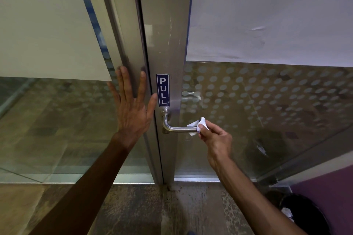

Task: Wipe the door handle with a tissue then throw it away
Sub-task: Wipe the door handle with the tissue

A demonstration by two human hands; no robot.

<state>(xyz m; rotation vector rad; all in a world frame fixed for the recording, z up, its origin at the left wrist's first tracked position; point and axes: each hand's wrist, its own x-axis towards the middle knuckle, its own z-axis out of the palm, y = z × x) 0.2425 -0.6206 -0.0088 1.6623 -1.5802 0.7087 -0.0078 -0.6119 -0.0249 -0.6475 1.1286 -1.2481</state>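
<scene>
A steel lever door handle sticks out of the metal door frame, just below a blue PULL sticker. My right hand pinches a white tissue around the free right end of the handle. My left hand lies flat with fingers spread against the fixed frame, left of the sticker, and holds nothing.
Glass panels with a frosted dot pattern and white film flank the frame. A dark bin with white paper in it stands on the floor at the lower right, beside a purple wall. Speckled stone floor lies below.
</scene>
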